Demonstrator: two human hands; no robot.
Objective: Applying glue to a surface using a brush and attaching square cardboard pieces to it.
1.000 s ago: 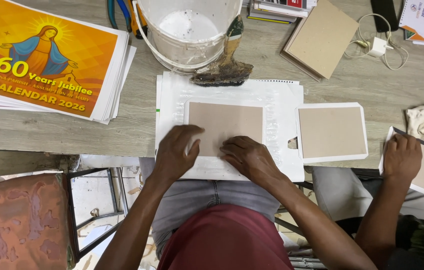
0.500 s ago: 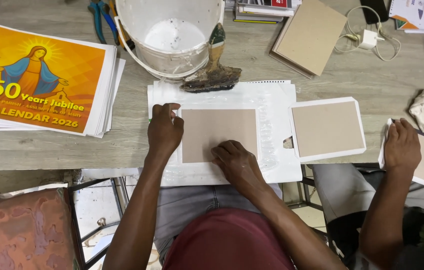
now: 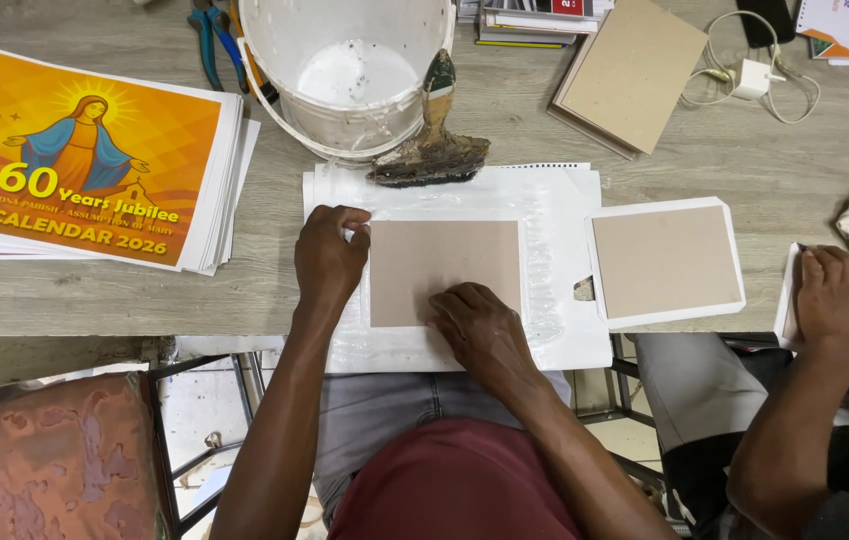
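While the brown cardboard rectangle (image 3: 445,272) lies flat on a glue-smeared white sheet (image 3: 560,300) at the near edge of the wooden table (image 3: 745,160), both of the person's hands are on it. Its long axis runs left to right across the table. The left hand (image 3: 329,258) sits at the card's left short edge, fingers curled in a loose pinch at the far-left corner where white paper shows; whether it grips the paper edge or only presses it I cannot tell. The right hand (image 3: 480,328) lies open and palm-down on the near long edge, fingertips spread flat on the board toward its middle. So the card lies between the two hands, to the right of the left one and just beyond the right one, and both are in contact.

Just beyond the white sheet stands a white plastic bucket (image 3: 350,75) with a crusted glue brush (image 3: 432,145) leaning from its rim onto the sheet. Far left lies a stack of orange printed calendars (image 3: 85,160). To the right of the sheet rests a second brown board on white backing (image 3: 667,262), with a stack of plain boards (image 3: 630,75) farther back. At the right edge another person's hand (image 3: 833,298) presses flat on a further card.
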